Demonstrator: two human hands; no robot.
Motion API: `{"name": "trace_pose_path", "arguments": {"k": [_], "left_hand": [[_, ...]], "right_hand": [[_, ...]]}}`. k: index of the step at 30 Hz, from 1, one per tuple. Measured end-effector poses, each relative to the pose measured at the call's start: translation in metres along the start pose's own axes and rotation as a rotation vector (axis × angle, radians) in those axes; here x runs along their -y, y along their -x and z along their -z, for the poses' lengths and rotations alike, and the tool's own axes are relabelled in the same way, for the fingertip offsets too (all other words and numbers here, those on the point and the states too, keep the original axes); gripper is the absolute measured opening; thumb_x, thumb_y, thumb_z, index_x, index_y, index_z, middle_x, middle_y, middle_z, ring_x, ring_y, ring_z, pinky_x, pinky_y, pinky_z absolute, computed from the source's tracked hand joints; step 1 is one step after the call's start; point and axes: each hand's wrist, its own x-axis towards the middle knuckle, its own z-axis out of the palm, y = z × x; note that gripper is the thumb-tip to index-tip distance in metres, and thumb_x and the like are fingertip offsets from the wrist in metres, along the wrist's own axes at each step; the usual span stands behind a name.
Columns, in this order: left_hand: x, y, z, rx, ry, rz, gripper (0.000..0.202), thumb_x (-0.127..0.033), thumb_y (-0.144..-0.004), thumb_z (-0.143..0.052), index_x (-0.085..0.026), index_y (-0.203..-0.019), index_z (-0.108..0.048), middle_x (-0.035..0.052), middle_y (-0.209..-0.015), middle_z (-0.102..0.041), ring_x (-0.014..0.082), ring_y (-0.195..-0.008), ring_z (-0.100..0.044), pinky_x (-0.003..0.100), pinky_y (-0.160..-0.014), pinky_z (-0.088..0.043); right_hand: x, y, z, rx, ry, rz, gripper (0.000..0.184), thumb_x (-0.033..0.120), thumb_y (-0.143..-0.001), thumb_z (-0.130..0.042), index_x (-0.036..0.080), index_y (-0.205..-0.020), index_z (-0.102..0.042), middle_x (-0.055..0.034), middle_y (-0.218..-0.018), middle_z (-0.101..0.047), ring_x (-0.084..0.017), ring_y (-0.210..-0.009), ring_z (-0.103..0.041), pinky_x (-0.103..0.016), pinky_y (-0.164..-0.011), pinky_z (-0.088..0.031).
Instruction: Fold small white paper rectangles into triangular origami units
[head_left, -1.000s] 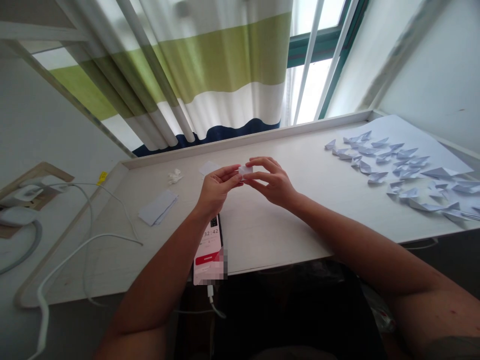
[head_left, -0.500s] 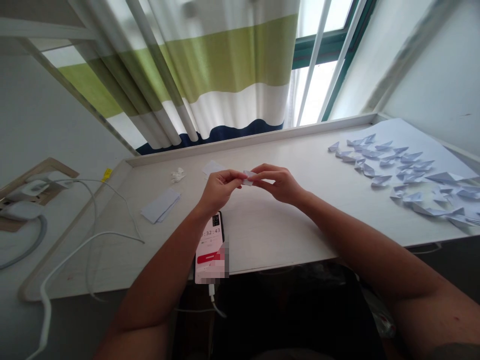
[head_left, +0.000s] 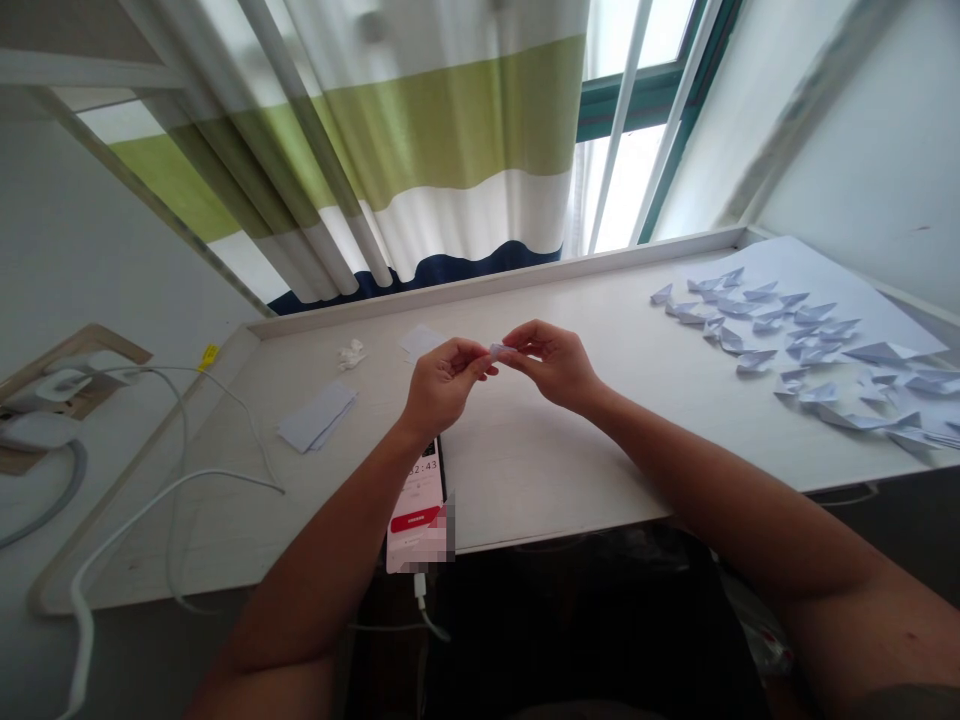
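Observation:
Between my two hands, above the middle of the white desk (head_left: 517, 490), is a small folded piece of white paper (head_left: 498, 350). My left hand (head_left: 446, 382) pinches its left end between thumb and fingers. At the other end, the thumb and fingertips of my right hand (head_left: 551, 362) grip it too. Fingertips cover much of the paper, so its exact shape is hard to make out. Below my left wrist lies a phone (head_left: 417, 515) with a timer on its screen, partly covered by my forearm.
Many small folded paper pieces (head_left: 765, 322) are spread over the right side, some on a large white sheet (head_left: 840, 285). To the left lie flat paper slips (head_left: 319, 415), a crumpled white scrap (head_left: 350, 353) and a white cable (head_left: 225, 474). Another slip (head_left: 422, 341) is behind my left hand.
The small paper has tilted and now shows as a narrower strip. My right fingers have curled in closer around it, while both hands stay in nearly the same place.

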Motion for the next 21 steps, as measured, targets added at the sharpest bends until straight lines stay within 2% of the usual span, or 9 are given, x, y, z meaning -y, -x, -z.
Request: {"name": "trace_pose_path", "arguments": {"k": [4,7,9,12,15,21], "left_hand": [[-0.0001,0.0008,-0.0034,-0.033,0.015,0.006,0.029,-0.043,-0.090,-0.087,-0.018,-0.096,-0.076,0.0052,-0.084,-0.081,0.0194,-0.076,-0.079,0.031,-0.071,-0.062],[0.0003,0.0001,-0.0038,-0.026,0.052,0.059,0.036,-0.045,-0.087,-0.089,-0.019,-0.106,-0.073,0.0049,-0.086,-0.082,0.0195,-0.075,-0.079,0.032,-0.072,-0.062],[0.0000,-0.0011,-0.0027,-0.014,0.072,0.093,0.043,-0.045,-0.085,-0.091,-0.019,-0.113,-0.071,0.0053,-0.088,-0.083,0.0202,-0.076,-0.080,0.032,-0.073,-0.062],[-0.0010,-0.0032,0.0003,-0.015,0.104,0.127,0.043,-0.044,-0.083,-0.093,-0.018,-0.109,-0.071,0.0061,-0.087,-0.083,0.0208,-0.077,-0.080,0.034,-0.075,-0.062],[-0.0014,-0.0045,0.0030,-0.022,0.134,0.154,0.041,-0.043,-0.080,-0.094,-0.017,-0.104,-0.072,0.0066,-0.088,-0.083,0.0212,-0.080,-0.080,0.035,-0.077,-0.061],[0.0024,-0.0061,0.0055,0.004,0.241,0.239,0.039,-0.041,-0.078,-0.096,-0.017,-0.100,-0.074,0.0053,-0.087,-0.081,0.0201,-0.082,-0.078,0.037,-0.082,-0.061]], "right_hand": [[0.0024,0.0008,-0.0059,-0.050,-0.103,-0.087,0.047,0.063,-0.074,-0.095,0.022,-0.086,-0.078,-0.0056,-0.087,-0.080,-0.023,-0.082,-0.076,-0.043,-0.079,-0.066],[0.0016,0.0007,-0.0073,-0.074,-0.129,-0.123,0.048,0.063,-0.070,-0.098,0.022,-0.083,-0.076,-0.0047,-0.082,-0.078,-0.022,-0.078,-0.074,-0.041,-0.074,-0.065],[0.0000,0.0002,-0.0074,-0.063,-0.147,-0.145,0.049,0.062,-0.069,-0.098,0.021,-0.086,-0.077,-0.0042,-0.082,-0.078,-0.021,-0.077,-0.074,-0.041,-0.074,-0.065],[-0.0031,-0.0007,-0.0067,-0.028,-0.172,-0.171,0.052,0.062,-0.067,-0.099,0.022,-0.094,-0.079,-0.0034,-0.085,-0.078,-0.021,-0.079,-0.074,-0.040,-0.075,-0.066],[-0.0051,-0.0009,-0.0052,-0.012,-0.169,-0.158,0.052,0.061,-0.067,-0.099,0.022,-0.097,-0.080,-0.0037,-0.089,-0.079,-0.021,-0.083,-0.075,-0.041,-0.079,-0.067],[-0.0009,0.0014,-0.0006,0.043,-0.034,-0.049,0.039,0.057,-0.079,-0.094,0.023,-0.093,-0.081,-0.0058,-0.094,-0.082,-0.024,-0.089,-0.077,-0.047,-0.089,-0.067]]}}
